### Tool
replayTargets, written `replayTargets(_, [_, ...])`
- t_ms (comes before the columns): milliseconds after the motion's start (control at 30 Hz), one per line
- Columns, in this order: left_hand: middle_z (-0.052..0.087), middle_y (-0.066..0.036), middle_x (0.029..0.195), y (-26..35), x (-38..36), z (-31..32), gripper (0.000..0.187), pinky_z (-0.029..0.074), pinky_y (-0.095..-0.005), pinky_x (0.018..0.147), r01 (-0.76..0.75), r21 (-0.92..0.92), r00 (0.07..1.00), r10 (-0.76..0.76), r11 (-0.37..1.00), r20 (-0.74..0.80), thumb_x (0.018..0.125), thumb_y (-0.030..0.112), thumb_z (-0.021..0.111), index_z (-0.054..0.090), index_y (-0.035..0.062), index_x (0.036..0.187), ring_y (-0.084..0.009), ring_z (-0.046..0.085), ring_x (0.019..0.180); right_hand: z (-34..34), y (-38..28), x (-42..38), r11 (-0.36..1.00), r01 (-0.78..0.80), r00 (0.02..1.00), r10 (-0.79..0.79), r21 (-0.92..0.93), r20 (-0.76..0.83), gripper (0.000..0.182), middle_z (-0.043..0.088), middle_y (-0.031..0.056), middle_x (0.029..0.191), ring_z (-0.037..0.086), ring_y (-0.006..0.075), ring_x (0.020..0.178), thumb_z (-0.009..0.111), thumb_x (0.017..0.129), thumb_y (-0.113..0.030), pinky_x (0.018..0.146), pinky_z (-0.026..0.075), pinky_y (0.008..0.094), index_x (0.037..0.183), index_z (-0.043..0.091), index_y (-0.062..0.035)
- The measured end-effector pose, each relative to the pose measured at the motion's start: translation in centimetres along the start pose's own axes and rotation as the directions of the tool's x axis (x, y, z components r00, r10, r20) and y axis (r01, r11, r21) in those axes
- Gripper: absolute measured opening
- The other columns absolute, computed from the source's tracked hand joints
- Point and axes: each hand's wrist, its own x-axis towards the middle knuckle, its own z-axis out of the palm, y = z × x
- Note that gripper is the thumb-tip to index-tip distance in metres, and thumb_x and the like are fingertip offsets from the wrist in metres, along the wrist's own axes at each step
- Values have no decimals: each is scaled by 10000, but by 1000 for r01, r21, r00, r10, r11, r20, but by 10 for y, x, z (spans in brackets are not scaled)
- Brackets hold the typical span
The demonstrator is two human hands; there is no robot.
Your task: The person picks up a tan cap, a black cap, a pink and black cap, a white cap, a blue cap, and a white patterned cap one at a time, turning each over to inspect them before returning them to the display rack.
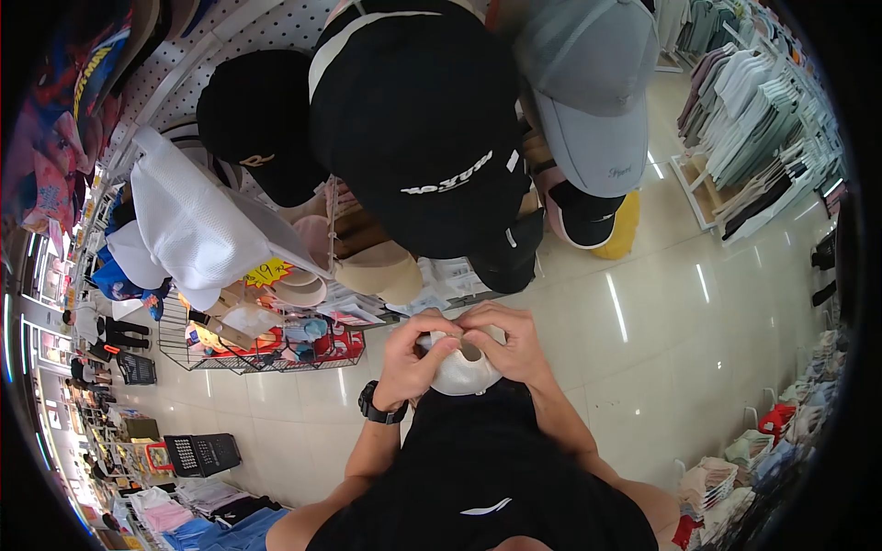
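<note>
In front of my chest I hold a white cap (457,375) with both hands. Its rounded crown faces down toward my body, and a dark gap shows at its upper edge between my thumbs. My left hand (411,360), with a black watch (380,404) on the wrist, pinches the cap's left edge between thumb and fingers. On the other side, my right hand (511,342) grips the edge the same way. The fingertips of both hands come close together at the top, and the exact part they pinch is partly hidden.
Ahead hang a large black cap (413,129), a grey cap (595,119) and a white mesh cap (197,211). Below them is a wire basket (266,354) of goods. Clothes racks (749,129) line the right. A black shopping basket (204,455) stands at left.
</note>
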Motion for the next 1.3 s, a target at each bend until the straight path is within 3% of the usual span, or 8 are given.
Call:
replayTargets(233, [662, -94, 865, 1, 9, 8, 181, 468, -321, 731, -107, 89, 990, 98, 990, 105, 921, 1, 743, 595, 28, 1021, -195, 588, 796, -6, 16, -12, 985, -44, 998, 49, 169, -26, 129, 761, 161, 994, 736, 261, 921, 758, 904, -46, 834, 561, 346, 1003, 735, 34])
replayTargets(433, [703, -92, 930, 1, -3, 6, 133, 502, -310, 763, 29, 34, 999, -31, 999, 42, 938, 13, 721, 638, 20, 1041, -181, 644, 834, -3, 6, -9, 992, -29, 1000, 28, 124, 13, 152, 766, 161, 1000, 745, 256, 931, 775, 912, -96, 841, 569, 347, 989, 737, 30])
replayTargets(700, [699, -91, 936, -3, -12, 3, 98, 501, -301, 772, 33, 75, 999, -36, 997, 40, 955, 19, 698, 658, 6, 1044, -188, 649, 851, 7, 10, -22, 985, -127, 992, 129, 114, -13, 135, 765, 156, 966, 734, 229, 872, 733, 940, -91, 786, 562, 333, 954, 726, 43])
replayTargets(900, [685, -97, 934, -2, -14, 1, 96, 499, -307, 771, -5, 70, 998, 0, 998, 70, 955, 15, 692, 657, 3, 1045, -206, 646, 857, 20, -3, -26, 990, -137, 983, 139, 29, -121, 160, 750, 130, 882, 698, 177, 793, 684, 973, -91, 742, 544, 309, 917, 706, 57])
replayTargets(967, [681, -96, 932, -1, -15, 1, 98, 499, -309, 772, -16, 58, 996, 11, 998, 87, 957, 13, 688, 653, 3, 1048, -208, 644, 855, 23, 0, -32, 967, -252, 949, 239, -39, -204, 227, 696, 62, 816, 608, 91, 736, 620, 1034, -132, 653, 483, 256, 909, 690, 44])
replayTargets(1067, [644, -81, 872, 0, -22, 2, 127, 483, -312, 739, -40, 97, 987, 25, 995, 158, 951, 9, 693, 600, 23, 1035, -174, 599, 795, 23, -1, -34, 949, -315, 912, 312, 32, -268, 161, 701, 65, 753, 617, 94, 706, 655, 999, -94, 675, 506, 264, 910, 700, 33])
replayTargets(1200, [657, -67, 965, -16, -37, -1, 158, 504, -284, 783, 104, -124, 994, -99, 987, 44, 973, 28, 687, 585, 13, 1093, -133, 627, 852, 31, -9, -38, 932, -359, 899, 362, 58, -246, 126, 718, 73, 808, 638, 100, 743, 671, 984, -77, 706, 524, 268, 949, 698, 41])
replayTargets(1300, [643, -59, 977, -16, -43, -7, 172, 505, -273, 802, 117, -259, 991, -130, 959, -31, 978, 20, 679, 562, 15, 1103, -117, 626, 866, 36, -11, -40, 982, -181, 968, 168, -54, -187, 108, 718, 52, 878, 632, 78, 801, 653, 1005, -51, 721, 515, 248, 1016, 685, 51])
